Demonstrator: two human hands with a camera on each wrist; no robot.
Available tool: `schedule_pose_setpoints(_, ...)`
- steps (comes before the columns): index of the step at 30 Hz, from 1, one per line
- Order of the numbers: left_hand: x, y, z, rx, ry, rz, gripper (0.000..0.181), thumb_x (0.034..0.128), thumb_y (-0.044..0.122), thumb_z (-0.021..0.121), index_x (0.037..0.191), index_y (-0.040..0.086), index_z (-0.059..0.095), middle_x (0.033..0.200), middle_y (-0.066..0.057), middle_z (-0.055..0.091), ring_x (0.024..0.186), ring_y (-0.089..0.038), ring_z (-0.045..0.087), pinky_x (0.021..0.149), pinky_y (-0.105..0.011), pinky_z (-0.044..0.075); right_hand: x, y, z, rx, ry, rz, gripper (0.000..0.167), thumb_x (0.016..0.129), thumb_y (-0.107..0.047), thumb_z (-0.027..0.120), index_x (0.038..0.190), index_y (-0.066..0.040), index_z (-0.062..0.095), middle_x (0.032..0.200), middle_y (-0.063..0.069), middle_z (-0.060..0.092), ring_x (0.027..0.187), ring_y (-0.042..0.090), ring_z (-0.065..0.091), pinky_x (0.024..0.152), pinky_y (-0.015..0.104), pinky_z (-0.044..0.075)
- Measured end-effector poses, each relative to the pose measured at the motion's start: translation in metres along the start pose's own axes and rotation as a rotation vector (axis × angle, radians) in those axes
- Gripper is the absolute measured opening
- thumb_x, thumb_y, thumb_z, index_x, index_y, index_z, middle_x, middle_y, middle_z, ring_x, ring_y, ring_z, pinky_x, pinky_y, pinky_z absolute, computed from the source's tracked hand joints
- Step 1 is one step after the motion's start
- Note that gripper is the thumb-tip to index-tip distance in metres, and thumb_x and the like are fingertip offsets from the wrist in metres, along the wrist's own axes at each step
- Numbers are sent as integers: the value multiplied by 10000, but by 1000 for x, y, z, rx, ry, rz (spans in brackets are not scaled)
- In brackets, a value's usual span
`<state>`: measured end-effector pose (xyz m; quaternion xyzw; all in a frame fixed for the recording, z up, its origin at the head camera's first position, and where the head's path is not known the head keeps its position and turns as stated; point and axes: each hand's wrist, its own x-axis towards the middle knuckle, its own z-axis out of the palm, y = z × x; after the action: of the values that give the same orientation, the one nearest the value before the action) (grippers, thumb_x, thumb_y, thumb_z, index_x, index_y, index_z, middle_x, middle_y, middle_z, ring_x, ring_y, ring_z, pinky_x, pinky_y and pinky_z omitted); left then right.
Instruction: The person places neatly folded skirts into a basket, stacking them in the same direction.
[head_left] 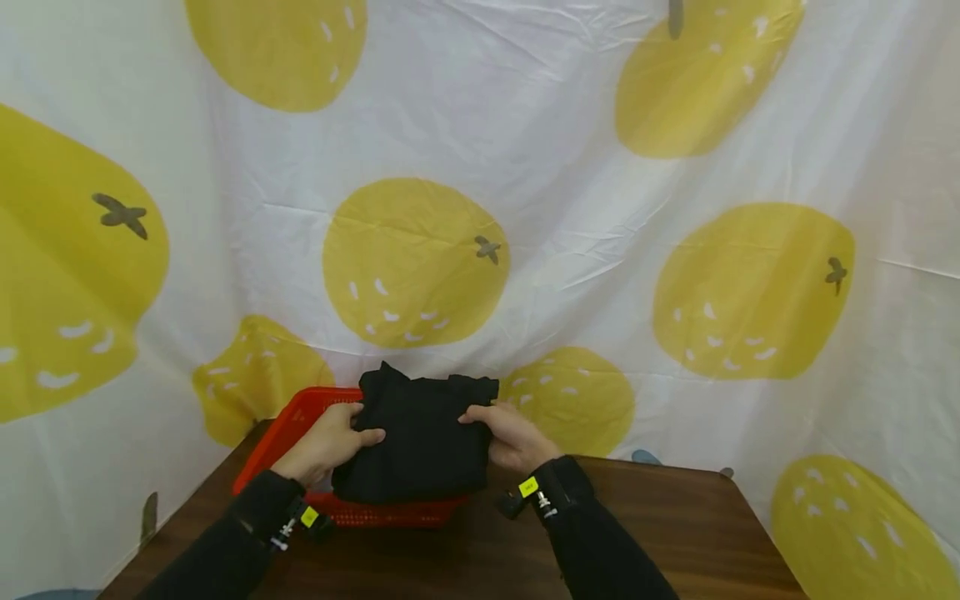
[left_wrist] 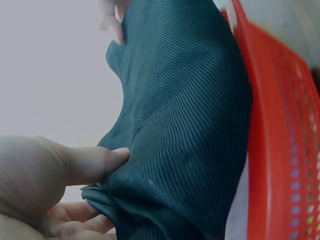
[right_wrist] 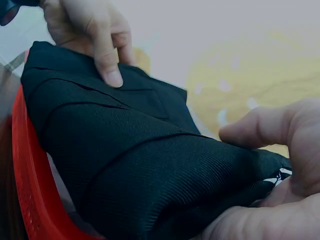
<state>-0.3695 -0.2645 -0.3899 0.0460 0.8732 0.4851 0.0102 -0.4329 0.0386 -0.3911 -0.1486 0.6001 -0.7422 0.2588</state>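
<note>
A folded black garment (head_left: 420,442) of ribbed cloth hangs between my two hands, over the red plastic basket (head_left: 281,433). My left hand (head_left: 327,442) grips its left edge, thumb on top and fingers beneath, as the left wrist view shows with the thumb (left_wrist: 100,162) on the cloth. On the opposite edge my right hand (head_left: 517,435) holds the garment the same way. A small white mark (right_wrist: 281,176) shows by the right fingers in the right wrist view. The garment hides much of the basket's inside.
The basket stands on a dark brown wooden table (head_left: 637,525), toward its left side. Behind the table hangs a white curtain (head_left: 570,275) printed with large yellow fruit. Both wrists carry small cameras with yellow tags.
</note>
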Motion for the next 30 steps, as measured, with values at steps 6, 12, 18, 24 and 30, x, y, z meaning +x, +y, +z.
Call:
schedule_pose_setpoints(6,8,-19,-14,38,23,-40,813,1160,126,703,1703,-266,242,1787,-490,284,1624,-657,410,1318,-752,423,27,18,19,-5,26,-38,384,1084,78,571,1464,27,554,1490,67,601,1263,204,676,1174,371,562)
schedule_pose_setpoints(12,15,-36,-14,12,48,-77,739,1159,72,677,1687,-267,285,1754,-487,349,1591,-633,455,1316,-743,429,41,34,32,-28,142,-16,760,1052,129,639,1719,111,273,1799,250,361,1550,391,539,1359,520,455)
schedule_pose_setpoints(18,26,-48,-12,51,52,-98,737,1133,139,742,1660,-234,388,1704,-470,445,1522,-610,542,1244,-721,517,42,40,28,-57,181,13,861,1073,102,670,1762,156,156,1836,324,328,1654,481,458,1408,600,389)
schedule_pose_setpoints(24,31,-68,-12,250,115,-60,774,1053,340,862,1541,-178,559,1573,-458,588,1413,-601,624,1156,-678,590,23,30,25,-323,218,-5,827,1087,-17,727,1724,217,253,1585,384,538,1419,445,629,1332,602,481)
schedule_pose_setpoints(30,13,-51,-11,372,173,26,617,1066,234,832,1485,-171,631,1550,-469,604,1431,-630,616,1169,-738,547,5,21,20,-476,244,-99,726,1096,-57,733,1694,181,399,1727,419,469,1549,491,603,1312,616,514)
